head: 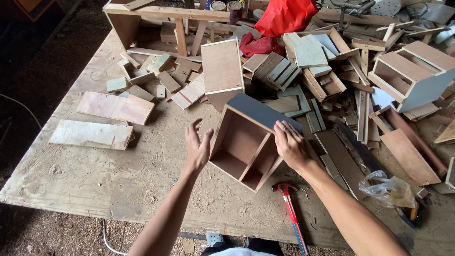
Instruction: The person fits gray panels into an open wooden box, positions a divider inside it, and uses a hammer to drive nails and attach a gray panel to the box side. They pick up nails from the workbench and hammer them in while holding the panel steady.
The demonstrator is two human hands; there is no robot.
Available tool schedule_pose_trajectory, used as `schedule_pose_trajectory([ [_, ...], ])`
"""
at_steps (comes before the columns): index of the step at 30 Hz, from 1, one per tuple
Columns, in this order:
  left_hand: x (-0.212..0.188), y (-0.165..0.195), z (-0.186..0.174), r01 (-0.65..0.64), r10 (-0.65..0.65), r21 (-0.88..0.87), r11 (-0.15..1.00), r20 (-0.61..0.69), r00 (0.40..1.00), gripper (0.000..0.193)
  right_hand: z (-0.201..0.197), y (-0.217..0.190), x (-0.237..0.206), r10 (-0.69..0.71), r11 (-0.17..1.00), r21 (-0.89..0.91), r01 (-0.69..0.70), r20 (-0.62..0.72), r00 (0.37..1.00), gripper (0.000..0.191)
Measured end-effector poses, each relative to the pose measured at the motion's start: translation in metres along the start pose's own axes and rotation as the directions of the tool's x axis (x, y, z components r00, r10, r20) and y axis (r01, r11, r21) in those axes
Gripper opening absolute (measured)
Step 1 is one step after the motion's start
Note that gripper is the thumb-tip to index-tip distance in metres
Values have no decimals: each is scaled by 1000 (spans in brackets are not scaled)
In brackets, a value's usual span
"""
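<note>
Right hand (290,144): it is lying palm-down on the right edge of the wooden box (246,147), the fingers spreading flat over the rim and the dark side panel; it is pressing on the box rather than closing around it.
Left hand (196,144): it is hovering just beside the left wall of the box, palm facing the wood, fingers loosely open and curling a little; it is holding nothing, and I cannot tell whether it is touching the wood.
Wooden box: it is sitting near the front middle of the workbench (95,175), tilting toward the camera so its open side is showing, with a thin divider splitting the inside into two compartments. One outer face is looking dark grey.
Hammer (290,208): a red-handled one is lying on the bench just in front of the box, under the right forearm, its handle running toward the near edge.
Plastic bag (386,186): a crumpled clear one is resting to the right of the right arm, near the bench's front right corner.
Scrap wood (279,71): offcuts, slats and plywood pieces are piling up behind the box, across the far half of the bench.
Flat boards (116,106): two pale ones are lying apart from the pile on the left, one behind the other.
Second box (410,76): a pale, open-sided one is standing at the far right.
Red cloth (284,16): it is bunching at the top of the pile.
Sawdust: it is covering the bench surface.
</note>
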State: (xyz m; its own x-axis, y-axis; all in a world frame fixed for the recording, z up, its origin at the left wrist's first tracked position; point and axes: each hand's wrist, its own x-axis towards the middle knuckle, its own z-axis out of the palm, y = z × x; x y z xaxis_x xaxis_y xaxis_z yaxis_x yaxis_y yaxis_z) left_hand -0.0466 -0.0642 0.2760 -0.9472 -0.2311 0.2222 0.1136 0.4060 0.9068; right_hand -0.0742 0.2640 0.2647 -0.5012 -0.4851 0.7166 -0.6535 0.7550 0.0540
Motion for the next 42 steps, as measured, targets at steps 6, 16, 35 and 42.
schedule_pose_trajectory([
  [6,20,40,-2,-44,61,-97,994,178,982,66,4,-6,-1,-78,995,57,82,-78,994,22],
  [16,1,52,-1,-222,220,-16,975,232,948,40,-46,-51,-15,448,851,321,-416,-32,893,53],
  [35,-49,125,34,-498,65,654,569,568,821,77,-66,-88,-51,589,762,384,-522,-76,804,59],
  [42,-52,118,49,-485,95,679,552,527,845,63,-37,-122,-104,701,542,259,-799,385,600,61],
])
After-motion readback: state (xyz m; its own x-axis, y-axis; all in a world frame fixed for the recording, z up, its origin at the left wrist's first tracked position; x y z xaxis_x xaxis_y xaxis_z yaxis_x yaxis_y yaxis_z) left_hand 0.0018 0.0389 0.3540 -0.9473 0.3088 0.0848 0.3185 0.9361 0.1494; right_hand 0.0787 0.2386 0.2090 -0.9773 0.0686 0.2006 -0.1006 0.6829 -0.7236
